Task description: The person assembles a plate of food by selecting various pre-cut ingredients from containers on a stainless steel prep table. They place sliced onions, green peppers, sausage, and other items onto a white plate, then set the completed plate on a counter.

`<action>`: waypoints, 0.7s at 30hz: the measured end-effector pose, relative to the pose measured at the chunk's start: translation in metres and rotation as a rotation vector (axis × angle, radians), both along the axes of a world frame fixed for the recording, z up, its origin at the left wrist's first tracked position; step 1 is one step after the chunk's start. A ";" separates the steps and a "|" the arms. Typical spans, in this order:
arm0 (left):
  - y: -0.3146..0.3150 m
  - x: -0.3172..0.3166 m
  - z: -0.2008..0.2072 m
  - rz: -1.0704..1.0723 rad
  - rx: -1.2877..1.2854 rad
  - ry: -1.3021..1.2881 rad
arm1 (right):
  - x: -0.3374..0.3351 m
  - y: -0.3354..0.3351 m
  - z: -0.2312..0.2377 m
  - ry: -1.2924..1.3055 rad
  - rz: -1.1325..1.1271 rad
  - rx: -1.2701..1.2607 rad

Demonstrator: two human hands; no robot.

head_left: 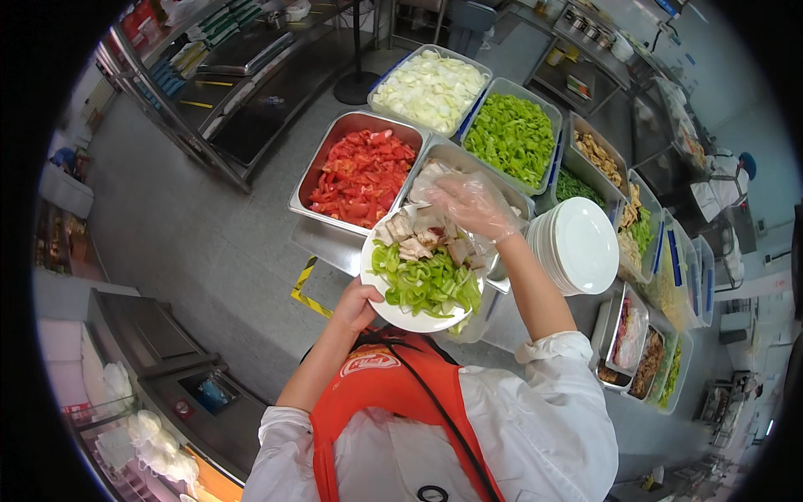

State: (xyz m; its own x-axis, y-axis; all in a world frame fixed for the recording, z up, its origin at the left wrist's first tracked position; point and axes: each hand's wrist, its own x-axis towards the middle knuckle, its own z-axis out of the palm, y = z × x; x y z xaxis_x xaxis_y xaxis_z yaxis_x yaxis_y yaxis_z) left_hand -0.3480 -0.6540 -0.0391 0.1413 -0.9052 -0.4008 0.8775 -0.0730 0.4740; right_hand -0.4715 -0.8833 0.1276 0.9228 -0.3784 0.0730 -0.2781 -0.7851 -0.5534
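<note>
My bare left hand (355,304) grips the near left rim of a white plate (374,289). On the plate lie sliced green peppers (431,286), with pale, brown-edged meat slices (410,238) along the far side. My right hand (473,203), in a clear plastic glove, is just beyond the plate, over a metal pan (456,153) of pale sliced meat (425,180). Its fingers are bent together toward the meat, and anything between them is hidden. Left of that pan stands a metal pan (301,197) of chopped tomatoes (360,177).
Tubs of sliced onions (431,86) and cut green leaves (512,138) stand farther back. A stack of white plates (584,245) rises beside my right forearm. More food tubs (640,230) line the right. A metal shelf (226,117) is at the far left.
</note>
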 end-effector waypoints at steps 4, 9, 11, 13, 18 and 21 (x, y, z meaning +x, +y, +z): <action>-0.002 0.002 0.000 -0.033 -0.040 -0.013 | 0.006 -0.001 -0.051 -0.027 0.224 0.232; 0.002 0.001 0.005 -0.034 -0.041 0.027 | -0.002 -0.003 -0.041 0.081 0.211 0.303; 0.004 0.001 0.002 -0.023 -0.035 -0.001 | -0.021 -0.013 -0.041 -0.090 0.114 0.388; 0.004 -0.002 0.003 -0.020 -0.036 -0.012 | -0.034 -0.015 -0.057 -0.174 0.059 0.315; 0.004 -0.003 -0.002 0.008 -0.023 -0.012 | -0.047 0.025 -0.072 -0.031 0.004 -0.127; 0.005 -0.005 -0.003 -0.024 -0.034 -0.019 | -0.052 0.022 -0.071 -0.067 -0.078 0.179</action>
